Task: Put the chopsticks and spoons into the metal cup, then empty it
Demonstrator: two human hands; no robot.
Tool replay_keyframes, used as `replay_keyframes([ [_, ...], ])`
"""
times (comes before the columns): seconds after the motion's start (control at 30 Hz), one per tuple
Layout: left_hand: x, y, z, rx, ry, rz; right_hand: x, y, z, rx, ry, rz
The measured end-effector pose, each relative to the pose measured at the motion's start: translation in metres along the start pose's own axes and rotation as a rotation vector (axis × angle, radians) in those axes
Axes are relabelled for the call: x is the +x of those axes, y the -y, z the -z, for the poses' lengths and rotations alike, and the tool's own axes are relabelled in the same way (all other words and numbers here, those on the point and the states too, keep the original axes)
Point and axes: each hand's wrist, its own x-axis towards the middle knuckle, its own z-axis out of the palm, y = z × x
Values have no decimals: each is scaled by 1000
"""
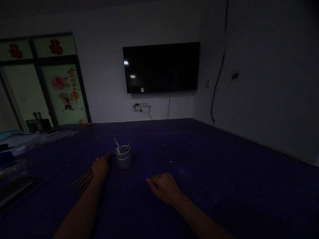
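A loose bundle of thin wooden chopsticks (85,178) is gripped around its middle by my left hand (100,167). The ends fan out toward the lower left, and the other tips poke out past my fingers. Just right of that hand stands a silver metal cup (124,160), upright on the dark blue table (149,212). Several utensils (119,146), spoon-like handles among them, lean in it. Over the table to the right of the cup, my right hand (164,186) is curled with its thumb pointing left. I see nothing in it, though its palm side is hidden.
Small white scraps (170,161) are scattered on the table at the right. Clear plastic (47,137) and a dark holder (39,125) lie at the far left, near small orange items (81,122). A flat dark object (16,189) sits at the left edge.
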Motion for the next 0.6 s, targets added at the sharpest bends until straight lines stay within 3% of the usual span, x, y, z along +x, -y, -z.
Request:
replay_keyframes([
  [0.6, 1, 1, -5, 46, -6, -17, 0, -2, -3, 16, 9, 22],
])
